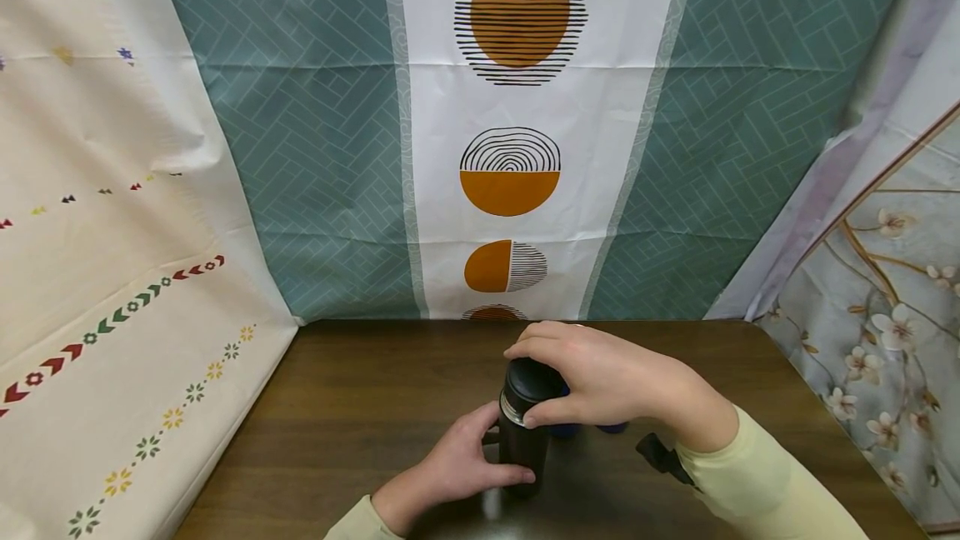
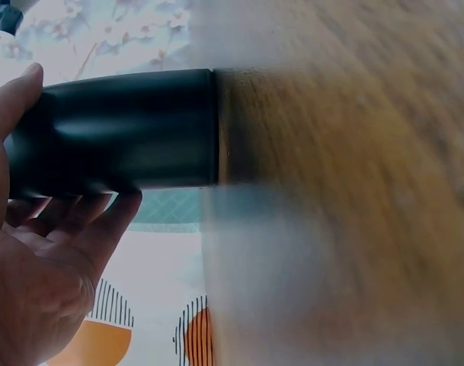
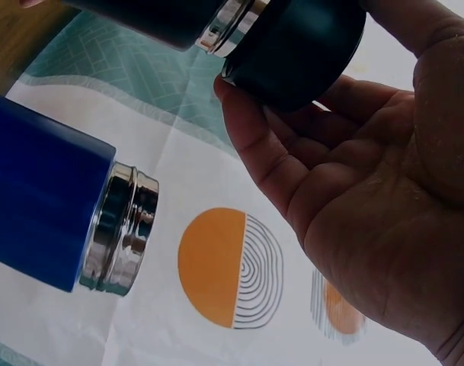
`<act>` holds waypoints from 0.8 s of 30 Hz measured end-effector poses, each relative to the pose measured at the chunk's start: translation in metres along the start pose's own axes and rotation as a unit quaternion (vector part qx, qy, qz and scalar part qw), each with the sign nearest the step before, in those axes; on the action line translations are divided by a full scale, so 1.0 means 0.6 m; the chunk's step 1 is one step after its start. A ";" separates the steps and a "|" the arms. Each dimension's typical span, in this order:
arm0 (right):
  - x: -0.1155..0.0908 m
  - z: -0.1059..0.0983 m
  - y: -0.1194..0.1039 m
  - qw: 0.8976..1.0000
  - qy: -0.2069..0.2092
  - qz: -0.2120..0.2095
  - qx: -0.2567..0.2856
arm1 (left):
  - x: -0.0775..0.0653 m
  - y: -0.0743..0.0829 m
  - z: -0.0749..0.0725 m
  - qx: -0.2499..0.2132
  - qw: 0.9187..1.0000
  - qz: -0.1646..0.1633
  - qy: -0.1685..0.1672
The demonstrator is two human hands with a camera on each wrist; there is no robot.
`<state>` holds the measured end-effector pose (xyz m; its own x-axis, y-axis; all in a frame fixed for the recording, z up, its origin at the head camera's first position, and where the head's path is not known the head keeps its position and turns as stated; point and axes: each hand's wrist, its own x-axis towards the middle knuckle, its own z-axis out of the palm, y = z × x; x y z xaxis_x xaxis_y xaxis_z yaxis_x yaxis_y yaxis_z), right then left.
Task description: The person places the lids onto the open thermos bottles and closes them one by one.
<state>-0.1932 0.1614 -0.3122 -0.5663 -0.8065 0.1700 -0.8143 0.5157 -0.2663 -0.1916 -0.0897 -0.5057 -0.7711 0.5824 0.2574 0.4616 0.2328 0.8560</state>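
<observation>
A black thermos bottle [image 1: 521, 447] stands upright on the table, its base flat on the wood in the left wrist view. My left hand [image 1: 467, 463] grips the body, thumb on one side and fingers round the other. My right hand [image 1: 600, 372] holds the black lid [image 3: 300, 53] at the top, fingers and thumb spread round its rim. A band of shiny metal neck [image 3: 225, 27] shows between lid and body. Close by, a blue bottle [image 3: 41, 191] has its metal neck bare; the head view shows only its lower part behind the right hand.
Another small blue thing [image 1: 612, 427] sits beside the blue bottle, partly hidden by my right hand. The brown wooden table [image 1: 360, 407] ends at a patterned cloth [image 1: 510, 107] hanging behind. A cream cloth [image 1: 150, 340] borders the left, a floral one [image 1: 870, 357] the right.
</observation>
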 end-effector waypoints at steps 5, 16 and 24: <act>0.004 0.003 -0.002 1.000 0.000 -0.002 -0.005 | 0.000 -0.001 0.001 -0.005 1.000 -0.002 -0.003; 0.003 0.005 -0.007 1.000 0.004 -0.005 -0.019 | -0.001 0.001 0.000 -0.002 1.000 0.006 0.001; 0.005 0.006 -0.009 0.999 0.007 -0.014 -0.033 | 0.000 0.001 0.002 0.002 1.000 0.013 0.006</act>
<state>-0.1899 0.1554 -0.3135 -0.5448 -0.8167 0.1903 -0.8360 0.5114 -0.1988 -0.1909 -0.0888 -0.5058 -0.7638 0.5790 0.2852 0.4840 0.2214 0.8466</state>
